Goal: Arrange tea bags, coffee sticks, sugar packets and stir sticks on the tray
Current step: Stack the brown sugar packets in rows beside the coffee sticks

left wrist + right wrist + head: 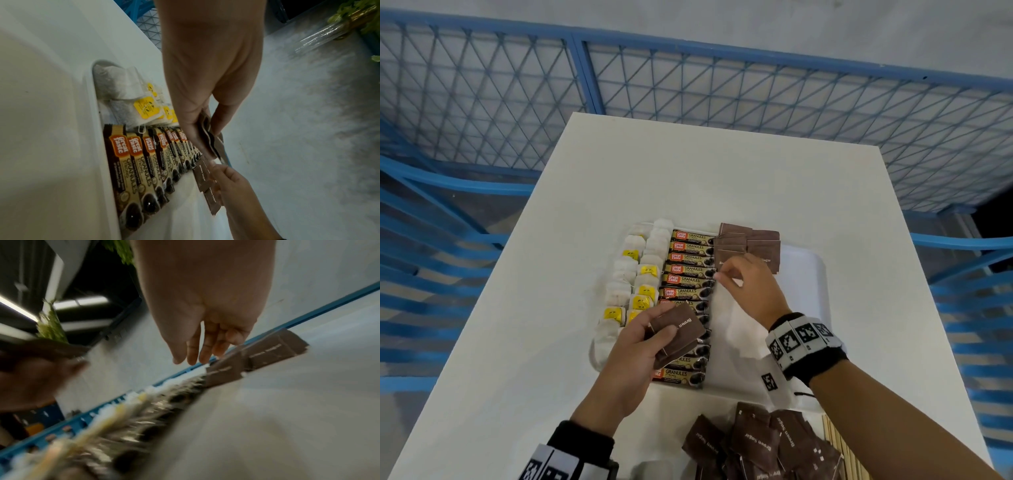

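A white tray (pixel 801 291) lies on the table. Tea bags (pixel 633 284) with yellow tags fill its left side, and a column of coffee sticks (pixel 688 274) runs beside them. Brown sugar packets (pixel 750 243) overlap at the tray's far right. My left hand (pixel 667 329) grips a small stack of brown sugar packets (pixel 681 334) over the coffee sticks; the left wrist view shows the stack (pixel 211 141) pinched between thumb and fingers. My right hand (pixel 743 284) hovers just below the laid packets with its fingers (pixel 193 356) relaxed and holding nothing.
A loose pile of brown sugar packets (pixel 763 445) lies on the table's near edge, with wooden stir sticks (pixel 839 448) to its right. The tray's right half is bare. A blue mesh fence (pixel 688 85) stands behind the white table (pixel 688 178).
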Available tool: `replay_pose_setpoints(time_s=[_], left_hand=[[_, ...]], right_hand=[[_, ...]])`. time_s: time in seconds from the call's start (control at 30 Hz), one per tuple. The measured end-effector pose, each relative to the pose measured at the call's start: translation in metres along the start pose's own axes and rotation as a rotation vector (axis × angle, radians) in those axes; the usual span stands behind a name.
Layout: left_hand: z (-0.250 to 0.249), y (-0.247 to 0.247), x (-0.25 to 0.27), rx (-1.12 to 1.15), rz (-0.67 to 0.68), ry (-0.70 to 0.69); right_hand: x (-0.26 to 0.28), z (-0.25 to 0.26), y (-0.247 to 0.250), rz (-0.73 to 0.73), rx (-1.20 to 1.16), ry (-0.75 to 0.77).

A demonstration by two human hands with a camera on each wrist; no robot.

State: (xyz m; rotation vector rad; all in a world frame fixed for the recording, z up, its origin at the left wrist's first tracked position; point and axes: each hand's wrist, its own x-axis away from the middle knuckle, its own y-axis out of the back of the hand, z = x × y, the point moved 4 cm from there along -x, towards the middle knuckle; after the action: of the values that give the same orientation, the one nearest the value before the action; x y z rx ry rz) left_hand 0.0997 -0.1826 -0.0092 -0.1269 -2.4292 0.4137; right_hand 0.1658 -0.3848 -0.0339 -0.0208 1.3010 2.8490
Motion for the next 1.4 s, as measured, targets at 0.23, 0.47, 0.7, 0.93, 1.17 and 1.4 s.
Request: replay_pose_setpoints(time_s=[0.23, 0.47, 0.7, 0.93, 1.17, 1.4], left_hand=[[-0.003, 0.001, 0.0, 0.015, -0.082, -0.079], [0.001, -0.011, 0.001, 0.027, -0.015, -0.056], [0.002, -0.016, 0.004, 0.022, 0.032, -0.041], [0.0, -0.022, 0.004, -0.102, 0.078, -0.028], [-0.003, -0.029, -0.008, -0.212, 0.028, -0.05], [-0.022, -0.046, -0.027, -0.598, -0.06, -0.283]], right_hand=[[0.065, 0.053, 0.002, 0.345, -0.5, -0.287], [0.079, 0.054, -0.01, 0.271, -0.688, -0.373], [0.078, 0.039, 0.019, 0.049, -1.047, -0.479], [0.077, 0.004, 0.042, -0.064, -0.955, -0.477], [0.067, -0.031, 0.051, -0.071, -0.822, -0.515], [0.035, -0.06, 0.065, -0.069, -0.551, -0.503]])
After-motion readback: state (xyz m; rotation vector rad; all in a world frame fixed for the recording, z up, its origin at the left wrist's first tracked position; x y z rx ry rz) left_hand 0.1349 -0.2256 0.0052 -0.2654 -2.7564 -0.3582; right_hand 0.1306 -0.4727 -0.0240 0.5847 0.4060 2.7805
